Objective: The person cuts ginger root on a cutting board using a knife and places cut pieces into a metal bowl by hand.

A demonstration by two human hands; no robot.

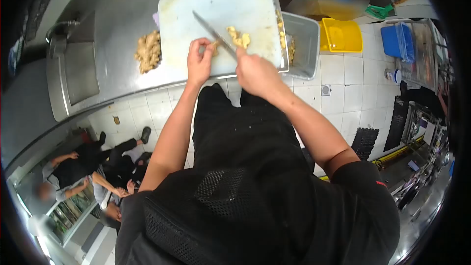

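Note:
My right hand (256,72) is closed round the handle of a kitchen knife (214,33), whose blade points away to the upper left over the white cutting board (181,7). Left of the blade, my left hand (200,60) has its fingers bent around a small piece of ginger (215,48), pressing it on the board. Several peeled yellow ginger pieces (239,38) lie on the board just right of the blade. A heap of unpeeled ginger (148,52) rests on the steel counter beside the board's left edge.
A grey bin (305,44) with scraps inside stands at the counter's right end, next to a yellow container (348,35). The steel counter (115,29) carries a sink (82,73) at left. Behind me on the left, other people (81,172) are seated or standing; a blue tub (392,40) is at right.

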